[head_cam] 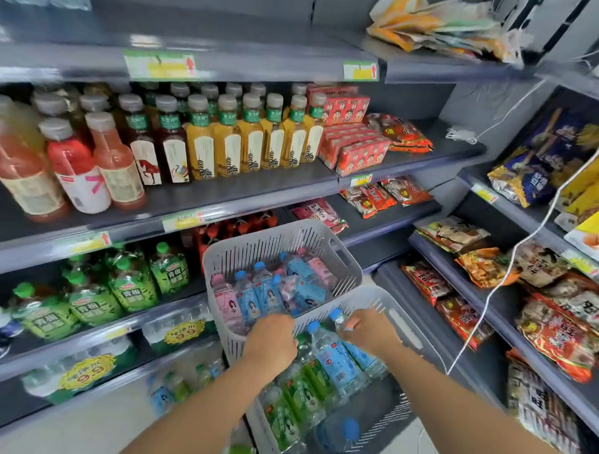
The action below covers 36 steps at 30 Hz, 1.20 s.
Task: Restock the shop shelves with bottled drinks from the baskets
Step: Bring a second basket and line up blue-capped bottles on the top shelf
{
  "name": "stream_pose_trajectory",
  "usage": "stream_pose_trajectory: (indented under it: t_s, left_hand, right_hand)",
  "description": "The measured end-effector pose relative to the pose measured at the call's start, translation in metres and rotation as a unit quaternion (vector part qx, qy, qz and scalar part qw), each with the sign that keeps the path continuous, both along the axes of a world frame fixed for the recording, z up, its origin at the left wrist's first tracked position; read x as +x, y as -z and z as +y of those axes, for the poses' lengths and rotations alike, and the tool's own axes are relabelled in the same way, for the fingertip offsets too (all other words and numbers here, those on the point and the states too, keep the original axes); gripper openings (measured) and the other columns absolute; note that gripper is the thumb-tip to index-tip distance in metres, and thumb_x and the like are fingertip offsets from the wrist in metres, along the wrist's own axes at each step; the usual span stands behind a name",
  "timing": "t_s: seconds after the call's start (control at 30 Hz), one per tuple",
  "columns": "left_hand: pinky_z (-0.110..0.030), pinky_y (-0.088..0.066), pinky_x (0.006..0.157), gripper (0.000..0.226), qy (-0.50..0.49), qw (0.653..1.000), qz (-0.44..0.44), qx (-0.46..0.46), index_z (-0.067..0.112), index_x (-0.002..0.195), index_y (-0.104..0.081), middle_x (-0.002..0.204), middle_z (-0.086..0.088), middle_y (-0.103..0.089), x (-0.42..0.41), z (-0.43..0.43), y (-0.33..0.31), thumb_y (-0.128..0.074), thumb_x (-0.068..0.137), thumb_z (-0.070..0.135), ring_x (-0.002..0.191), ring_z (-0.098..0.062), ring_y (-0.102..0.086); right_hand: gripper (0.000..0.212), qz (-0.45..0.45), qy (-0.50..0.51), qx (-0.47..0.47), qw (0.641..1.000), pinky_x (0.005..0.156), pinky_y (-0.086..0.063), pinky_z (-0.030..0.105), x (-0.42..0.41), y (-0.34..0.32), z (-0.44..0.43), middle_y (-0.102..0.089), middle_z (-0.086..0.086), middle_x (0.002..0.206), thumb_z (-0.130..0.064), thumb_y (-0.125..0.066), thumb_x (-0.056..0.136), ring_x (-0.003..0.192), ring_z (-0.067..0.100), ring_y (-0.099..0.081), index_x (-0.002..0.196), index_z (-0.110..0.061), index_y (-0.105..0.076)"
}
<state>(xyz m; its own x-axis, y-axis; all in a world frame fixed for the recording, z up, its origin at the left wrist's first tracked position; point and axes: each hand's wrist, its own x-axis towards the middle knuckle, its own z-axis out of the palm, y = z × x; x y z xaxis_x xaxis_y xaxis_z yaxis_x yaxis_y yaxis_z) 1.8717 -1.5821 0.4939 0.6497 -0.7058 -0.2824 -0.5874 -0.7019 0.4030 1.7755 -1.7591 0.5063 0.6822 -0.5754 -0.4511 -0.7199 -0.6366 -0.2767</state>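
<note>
Two grey slatted baskets sit one behind the other before the shelves (245, 191): the far basket (280, 246) holds pink- and blue-labelled bottles too overlapped to count, and the near basket (383, 302) shows three blue-capped bottles and roughly three green-labelled ones, partly hidden by the forearms. The right hand (369, 331) has its fingers curled round the neck of one blue-capped bottle (336, 315) at the near basket's far wall. The left hand (270, 338) reaches down beside it, its fingers hidden, so I cannot tell whether they grip anything.
</note>
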Motion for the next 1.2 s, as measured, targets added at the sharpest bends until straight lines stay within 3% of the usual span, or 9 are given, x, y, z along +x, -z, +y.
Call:
stream_pose_trajectory:
  t_s: [0.23,0.43,0.5,0.6,0.7,0.9,1.03,1.1,1.2]
  left_hand:
    - [-0.039,-0.056,0.074,0.017,-0.026,0.996,0.069,0.047,0.009,0.094,-0.062,0.096,-0.01,-0.066,-0.037,-0.047,0.056,-0.056,0.094,0.026,0.086,-0.025,-0.065]
    - [-0.033,-0.048,0.07,0.043,-0.065,0.976,0.19,0.088,0.008,0.094,-0.058,0.087,-0.007,-0.061,-0.056,-0.074,0.085,-0.046,0.096,0.05,0.08,-0.023,-0.063]
    - [-0.031,-0.044,0.074,0.043,-0.122,0.953,0.272,0.055,0.014,0.095,-0.055,0.094,-0.005,-0.058,-0.06,-0.081,0.092,-0.047,0.093,0.056,0.083,-0.02,-0.06]
    - [-0.025,-0.042,0.081,0.068,-0.255,0.895,0.364,-0.028,0.006,0.131,-0.038,0.128,-0.007,-0.054,-0.063,-0.09,0.1,-0.065,0.085,0.048,0.113,-0.024,-0.056]
    - [-0.033,-0.051,0.087,0.07,-0.362,0.823,0.425,-0.106,0.005,0.121,-0.038,0.119,-0.009,-0.058,-0.063,-0.102,0.106,-0.083,0.072,0.026,0.1,-0.022,-0.059]
    - [-0.039,-0.055,0.078,0.052,-0.322,0.824,0.456,-0.1,0.014,0.109,-0.037,0.105,-0.003,-0.058,-0.06,-0.1,0.092,-0.077,0.075,0.009,0.091,-0.019,-0.06]
    - [-0.048,-0.055,0.086,0.049,-0.291,0.82,0.481,-0.107,0.019,0.111,-0.041,0.112,-0.001,-0.061,-0.048,-0.082,0.064,-0.075,0.077,0.008,0.1,-0.022,-0.062]
    - [-0.047,-0.054,0.088,0.048,-0.273,0.823,0.484,-0.119,0.023,0.11,-0.043,0.11,0.002,-0.062,-0.038,-0.071,0.049,-0.075,0.078,0.009,0.1,-0.02,-0.062]
    - [-0.045,-0.053,0.09,0.05,-0.255,0.832,0.474,-0.134,0.027,0.115,-0.041,0.109,0.007,-0.06,-0.019,-0.054,0.025,-0.075,0.08,0.011,0.103,-0.019,-0.06]
  right_hand:
    - [0.038,0.059,0.023,0.003,0.998,0.093,-0.045,0.03,-0.034,0.059,-0.049,-0.06,0.003,0.127,-0.033,-0.067,0.085,0.115,0.022,-0.056,0.119,-0.017,-0.058]
    - [0.064,0.061,0.059,0.027,0.996,0.1,-0.042,0.031,-0.04,0.096,-0.065,-0.049,0.007,0.143,-0.03,-0.064,0.087,0.127,0.025,-0.05,0.143,-0.015,-0.037]
    - [0.067,0.064,0.067,0.047,0.995,0.101,-0.04,0.029,-0.039,0.105,-0.067,-0.047,0.007,0.145,-0.029,-0.063,0.089,0.129,0.025,-0.049,0.146,-0.014,-0.033]
    - [0.071,0.058,0.064,0.068,0.994,0.103,-0.037,0.028,-0.037,0.112,-0.071,-0.045,0.006,0.147,-0.032,-0.067,0.087,0.131,0.024,-0.046,0.147,-0.014,-0.033]
    - [0.078,0.057,0.057,0.076,0.994,0.104,-0.038,0.031,-0.037,0.115,-0.075,-0.046,0.007,0.145,-0.044,-0.072,0.082,0.13,0.025,-0.047,0.144,-0.012,-0.038]
    - [0.045,0.077,0.092,0.139,0.983,0.078,-0.056,0.033,-0.03,0.105,-0.08,-0.068,0.008,0.102,-0.035,-0.079,0.076,0.086,0.02,-0.067,0.106,-0.007,-0.063]
    - [0.062,0.086,0.122,0.218,0.964,0.046,-0.041,0.022,-0.029,0.084,-0.084,-0.064,0.008,0.105,-0.031,-0.08,0.074,0.057,0.011,-0.05,0.123,-0.003,-0.055]
    - [0.068,0.09,0.127,0.239,0.958,0.056,-0.046,0.023,-0.03,0.067,-0.083,-0.061,0.006,0.116,-0.032,-0.081,0.073,0.07,0.012,-0.054,0.129,-0.006,-0.05]
    - [0.09,0.083,0.105,0.254,0.958,0.092,-0.053,0.041,-0.033,0.049,-0.083,-0.051,0.001,0.136,-0.045,-0.083,0.059,0.107,0.021,-0.059,0.137,-0.022,-0.044]
